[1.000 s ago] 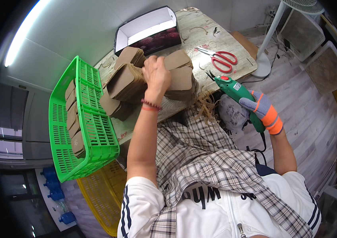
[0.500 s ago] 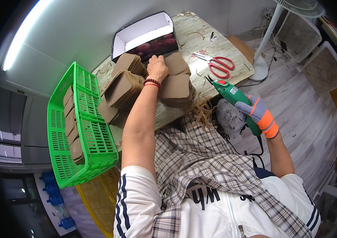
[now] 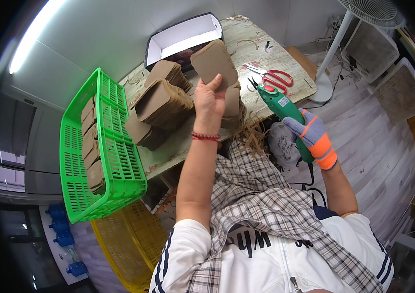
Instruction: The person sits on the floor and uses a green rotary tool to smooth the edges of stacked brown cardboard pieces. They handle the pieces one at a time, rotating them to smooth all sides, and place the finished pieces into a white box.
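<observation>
My bare left hand (image 3: 211, 100) is closed around a stack of flat brown pieces (image 3: 213, 61) with rounded corners. It holds the stack tilted up above the table, thumb on the front face. More piles of such brown pieces (image 3: 161, 103) stand on the table to the left, and another pile (image 3: 232, 103) is partly hidden behind my left hand. My right hand (image 3: 315, 139), in a grey and orange glove, grips green electric scissors (image 3: 281, 105). Their dark pointed blades face up and left, and a black cord hangs from the handle's lower end.
Red-handled scissors (image 3: 279, 78) lie on the worn table (image 3: 246, 31). Behind the piles stands a dark box with a white inside (image 3: 183, 41). A green crate (image 3: 124, 146) holding brown pieces is at left, above a yellow crate (image 3: 124, 244). A fan (image 3: 337, 53) stands right.
My left hand has lifted a stack of brown pieces from among the piles and turned it upright. The electric scissors in my right hand have shifted slightly downward.
</observation>
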A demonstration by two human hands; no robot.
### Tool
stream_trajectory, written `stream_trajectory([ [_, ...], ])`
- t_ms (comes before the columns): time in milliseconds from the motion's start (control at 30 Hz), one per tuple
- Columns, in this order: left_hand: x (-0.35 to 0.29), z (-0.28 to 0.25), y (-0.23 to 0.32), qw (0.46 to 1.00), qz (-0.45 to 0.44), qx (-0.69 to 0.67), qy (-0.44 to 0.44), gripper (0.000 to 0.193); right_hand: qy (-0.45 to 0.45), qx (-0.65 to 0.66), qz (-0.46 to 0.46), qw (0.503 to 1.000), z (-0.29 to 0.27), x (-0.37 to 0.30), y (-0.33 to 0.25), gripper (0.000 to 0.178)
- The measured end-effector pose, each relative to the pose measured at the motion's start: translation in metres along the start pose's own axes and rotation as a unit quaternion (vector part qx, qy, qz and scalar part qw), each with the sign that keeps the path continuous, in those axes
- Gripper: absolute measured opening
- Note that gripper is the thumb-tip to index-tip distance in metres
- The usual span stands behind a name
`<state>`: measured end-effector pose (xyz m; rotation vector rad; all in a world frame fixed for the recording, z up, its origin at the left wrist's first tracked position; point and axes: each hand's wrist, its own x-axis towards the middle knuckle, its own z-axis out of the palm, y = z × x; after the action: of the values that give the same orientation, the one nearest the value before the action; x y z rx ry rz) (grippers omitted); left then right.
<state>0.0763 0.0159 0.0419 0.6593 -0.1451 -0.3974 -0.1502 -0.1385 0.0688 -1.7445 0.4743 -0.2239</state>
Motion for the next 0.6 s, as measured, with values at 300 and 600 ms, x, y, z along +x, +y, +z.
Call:
stream_trajectory([
  [300, -0.029, 0.002, -0.031, 0.991, -0.002, -0.125, 0.048, 0.034, 0.004, -0.033, -0.01, 0.999, 0.007, -0.008, -0.005, 0.029],
  [600, -0.046, 0.008, -0.045, 0.997, 0.016, -0.063, 0.032, 0.033, 0.001, 0.029, 0.005, 1.0, 0.008, -0.006, -0.007, 0.029],
])
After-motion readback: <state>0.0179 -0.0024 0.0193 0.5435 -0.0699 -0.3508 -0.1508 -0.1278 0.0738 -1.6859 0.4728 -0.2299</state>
